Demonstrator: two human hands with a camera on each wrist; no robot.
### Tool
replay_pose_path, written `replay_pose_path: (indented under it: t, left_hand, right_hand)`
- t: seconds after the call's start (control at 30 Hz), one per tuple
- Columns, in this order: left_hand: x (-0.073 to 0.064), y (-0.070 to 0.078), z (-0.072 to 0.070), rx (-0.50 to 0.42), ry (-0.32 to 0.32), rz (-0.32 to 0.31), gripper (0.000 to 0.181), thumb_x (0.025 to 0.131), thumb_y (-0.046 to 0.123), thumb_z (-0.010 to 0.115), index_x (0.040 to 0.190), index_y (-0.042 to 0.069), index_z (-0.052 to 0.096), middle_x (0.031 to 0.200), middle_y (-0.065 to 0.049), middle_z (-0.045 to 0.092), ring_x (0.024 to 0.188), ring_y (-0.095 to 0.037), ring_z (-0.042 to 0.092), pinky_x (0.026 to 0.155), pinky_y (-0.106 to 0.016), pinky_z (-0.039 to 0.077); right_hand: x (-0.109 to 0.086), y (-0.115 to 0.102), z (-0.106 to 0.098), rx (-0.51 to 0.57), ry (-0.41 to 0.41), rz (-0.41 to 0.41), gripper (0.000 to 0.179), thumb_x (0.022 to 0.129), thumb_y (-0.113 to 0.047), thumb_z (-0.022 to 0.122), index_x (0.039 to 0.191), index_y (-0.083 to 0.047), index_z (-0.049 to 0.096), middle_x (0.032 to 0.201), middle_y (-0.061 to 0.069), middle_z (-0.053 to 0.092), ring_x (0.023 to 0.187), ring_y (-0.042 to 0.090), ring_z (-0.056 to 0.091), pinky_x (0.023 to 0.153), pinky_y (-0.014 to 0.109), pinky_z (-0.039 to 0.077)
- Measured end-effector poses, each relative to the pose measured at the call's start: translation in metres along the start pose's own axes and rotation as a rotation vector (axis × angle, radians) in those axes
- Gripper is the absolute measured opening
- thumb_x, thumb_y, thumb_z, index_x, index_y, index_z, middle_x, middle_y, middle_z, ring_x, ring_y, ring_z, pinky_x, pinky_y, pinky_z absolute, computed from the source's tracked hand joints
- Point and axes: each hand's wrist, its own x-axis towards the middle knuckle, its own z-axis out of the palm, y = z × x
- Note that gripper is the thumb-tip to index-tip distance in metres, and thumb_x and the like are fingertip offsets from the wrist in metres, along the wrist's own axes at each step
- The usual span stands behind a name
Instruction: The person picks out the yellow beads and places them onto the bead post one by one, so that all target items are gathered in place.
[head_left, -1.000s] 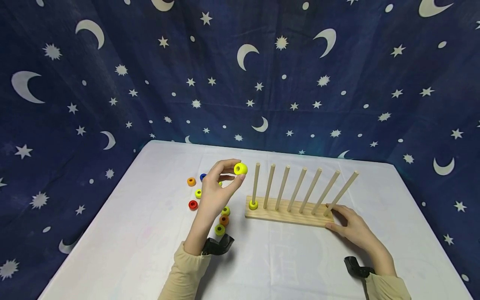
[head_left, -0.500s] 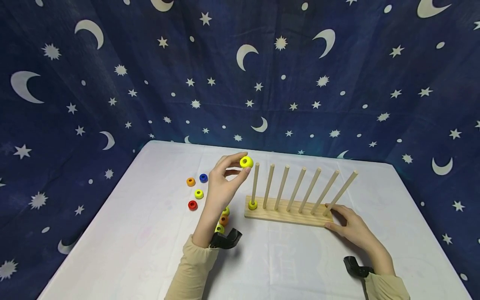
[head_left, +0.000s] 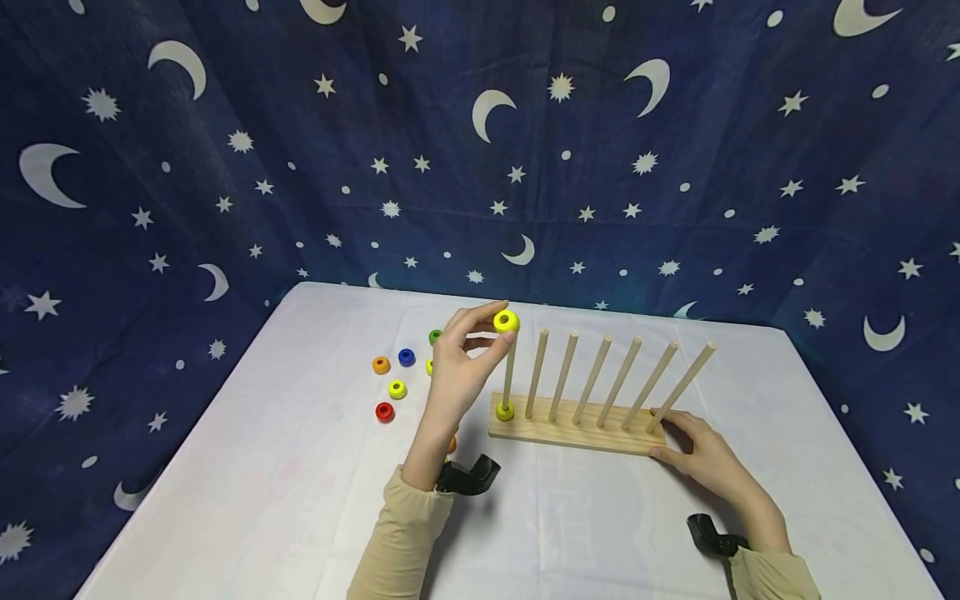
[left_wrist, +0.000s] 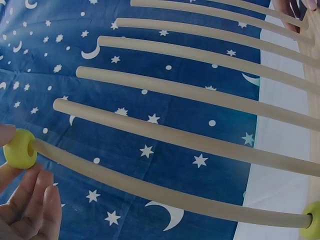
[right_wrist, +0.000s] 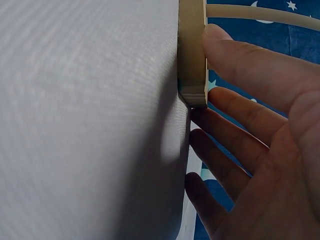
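My left hand [head_left: 463, 367] pinches a yellow bead [head_left: 506, 322] between thumb and fingertips at the top of the leftmost peg [head_left: 509, 371]. In the left wrist view that bead's [left_wrist: 20, 149] hole meets the peg's tip. A second yellow bead [head_left: 505, 411] sits at the foot of the same peg. The wooden peg board [head_left: 570, 425] carries a row of several upright pegs. At its right end my right hand [head_left: 705, 454] grips the base, thumb on the near side. In the right wrist view the thumb [right_wrist: 240, 57] presses on the base's end [right_wrist: 192, 60].
Loose beads lie on the white cloth left of the board: an orange one [head_left: 381, 365], a blue one [head_left: 406, 357], a yellow one [head_left: 397, 389], a red one [head_left: 385, 412] and a green one [head_left: 435, 337]. My left forearm partly hides others. A starry blue curtain [head_left: 420, 225] hangs behind.
My left hand has moved right with the yellow bead, from beside the leftmost peg to its top, uncovering the green bead. My right hand has stayed on the board's end.
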Motion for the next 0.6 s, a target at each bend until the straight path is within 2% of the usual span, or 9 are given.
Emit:
replay_pose_path:
  t: [0.13,0.33,0.6]
  left_hand:
    - [0.0004,-0.0017,0.0012,0.004,0.007,-0.013,0.040,0.084,0.010,0.072,0.123,0.012,0.063,0.107,-0.009,0.064,0.100,-0.018,0.062,0.084,-0.032,0.055]
    - [0.0014,-0.0030,0.0027,-0.009,0.008,-0.006,0.035,0.084,0.011,0.073,0.117,0.007,0.063,0.109,-0.009,0.065,0.099,-0.020,0.062,0.084,-0.036,0.055]
    - [0.0014,-0.0043,0.0048,0.022,-0.008,-0.003,0.032,0.084,0.014,0.074,0.114,0.009,0.065,0.109,-0.007,0.065,0.098,-0.019,0.062,0.084,-0.037,0.055]
  right_hand:
    - [0.0004,0.0004,0.0006,-0.002,0.000,0.004,0.063,0.080,-0.029,0.076,0.131,-0.001,0.053,0.133,0.027,0.053,0.127,0.050,0.041,0.101,0.068,0.031]
    - [-0.0003,-0.0007,-0.0002,-0.003,-0.018,0.027,0.065,0.080,-0.031,0.076,0.133,-0.002,0.053,0.136,0.028,0.051,0.129,0.050,0.039,0.102,0.068,0.029]
    - [-0.0005,-0.0009,-0.0003,-0.006,-0.016,0.024,0.065,0.080,-0.031,0.076,0.133,-0.001,0.052,0.136,0.028,0.050,0.129,0.050,0.039,0.102,0.069,0.029]
